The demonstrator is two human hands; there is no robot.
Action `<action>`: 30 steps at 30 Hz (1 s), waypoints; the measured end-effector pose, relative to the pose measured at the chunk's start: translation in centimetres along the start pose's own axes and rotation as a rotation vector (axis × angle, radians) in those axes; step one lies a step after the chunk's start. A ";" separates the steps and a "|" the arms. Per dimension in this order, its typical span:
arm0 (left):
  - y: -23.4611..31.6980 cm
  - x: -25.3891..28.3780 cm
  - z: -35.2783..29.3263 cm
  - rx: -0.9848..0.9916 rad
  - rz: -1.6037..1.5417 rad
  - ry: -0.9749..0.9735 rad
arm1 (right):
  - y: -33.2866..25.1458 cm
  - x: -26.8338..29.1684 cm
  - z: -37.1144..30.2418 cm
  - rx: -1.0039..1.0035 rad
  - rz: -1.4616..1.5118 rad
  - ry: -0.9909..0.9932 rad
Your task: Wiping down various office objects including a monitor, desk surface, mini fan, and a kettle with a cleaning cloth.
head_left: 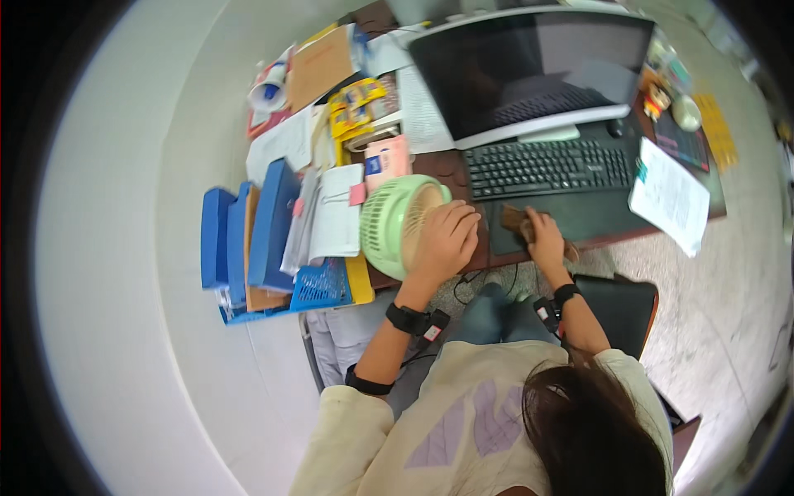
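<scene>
Left hand (447,240), half open, rests against a green fan (389,219); right hand (546,241) pinches a brown cloth (512,217) at the table's (448,167) edge.

- Left: the green desk fan (383,225) blocks the way, the left hand (448,240) at its front; upright blue binders (275,227) stand farther left.
- Middle: a hand could pass over the dark desk mat (594,205), between the right hand (547,241) and clipped papers (672,198).
- Ahead: low keyboard (548,169), then the tall monitor (533,70).

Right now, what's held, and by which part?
Right hand: apparently a brown item, the gripped part hidden. Left hand: at the front of the green fan, grip unclear.
</scene>
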State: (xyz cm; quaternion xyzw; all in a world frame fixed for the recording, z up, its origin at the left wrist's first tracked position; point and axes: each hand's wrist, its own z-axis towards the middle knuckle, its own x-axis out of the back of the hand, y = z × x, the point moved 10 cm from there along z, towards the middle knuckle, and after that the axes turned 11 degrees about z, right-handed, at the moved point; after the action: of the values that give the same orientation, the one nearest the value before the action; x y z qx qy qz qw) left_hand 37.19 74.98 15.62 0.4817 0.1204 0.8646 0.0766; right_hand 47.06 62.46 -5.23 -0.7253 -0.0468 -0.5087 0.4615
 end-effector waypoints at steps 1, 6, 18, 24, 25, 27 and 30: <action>-0.5 1.9 0.0 -0.029 0.094 0.051 | 0.3 1.5 0.4 -0.013 0.082 0.114; -4.9 9.0 -3.1 0.111 0.330 0.191 | -3.4 6.6 3.4 0.127 0.132 0.257; -12.4 5.9 -8.7 0.776 0.111 0.290 | -27.2 3.4 8.6 0.774 0.715 0.003; -11.0 5.6 -8.7 0.731 0.170 0.262 | -22.1 -2.8 14.3 0.199 0.900 -0.241; -11.1 5.8 -8.6 0.728 0.172 0.302 | -21.4 -3.0 15.7 0.236 0.950 -0.180; -11.0 5.8 -8.6 0.699 0.194 0.314 | -18.6 -4.9 16.9 0.132 1.010 -0.187; -10.5 5.4 -7.8 0.672 0.213 0.337 | -13.6 -7.7 18.2 -0.060 0.982 -0.216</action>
State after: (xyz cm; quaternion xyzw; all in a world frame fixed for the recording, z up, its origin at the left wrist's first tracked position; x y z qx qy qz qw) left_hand 27.91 85.34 13.16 0.3412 0.3569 0.8471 -0.1965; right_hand 48.70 86.34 -3.76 -0.7230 0.2673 -0.1548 0.6180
